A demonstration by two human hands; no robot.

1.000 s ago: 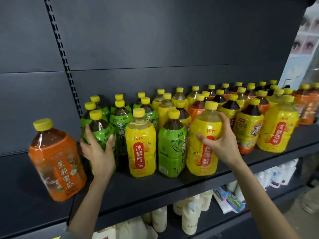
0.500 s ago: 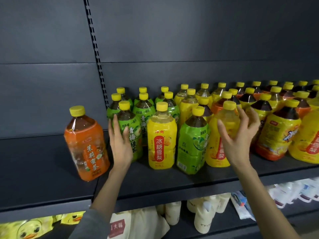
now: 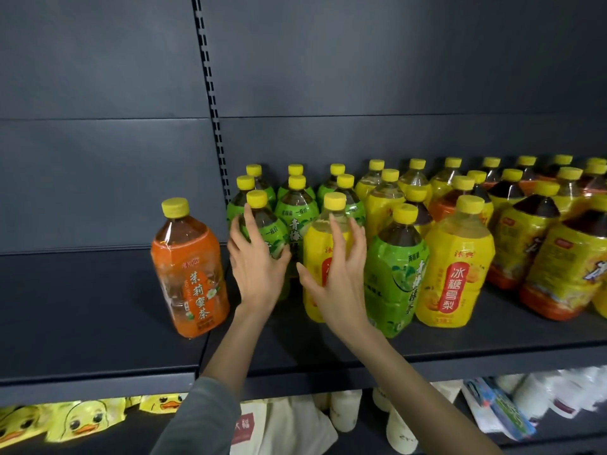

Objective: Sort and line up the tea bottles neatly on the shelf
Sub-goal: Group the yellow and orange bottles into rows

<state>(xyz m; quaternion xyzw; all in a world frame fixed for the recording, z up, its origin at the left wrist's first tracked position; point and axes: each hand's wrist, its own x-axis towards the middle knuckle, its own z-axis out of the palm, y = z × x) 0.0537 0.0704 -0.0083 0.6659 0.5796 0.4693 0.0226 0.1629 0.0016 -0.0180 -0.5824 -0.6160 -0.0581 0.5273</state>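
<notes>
Front row, shelf (image 3: 98,307): your right hand (image 3: 338,280) has shifted 2 bottles left onto the yellow bottle (image 3: 315,254), fingers (image 3: 334,238) spread, not yet closed; left hand (image 3: 254,270) lies straight-fingered on the adjacent green bottle (image 3: 267,229), so sorting likely resumes here.

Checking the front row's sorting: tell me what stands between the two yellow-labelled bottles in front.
One green-labelled bottle stands between them, plainly out of sort; the head view shows it.
</notes>
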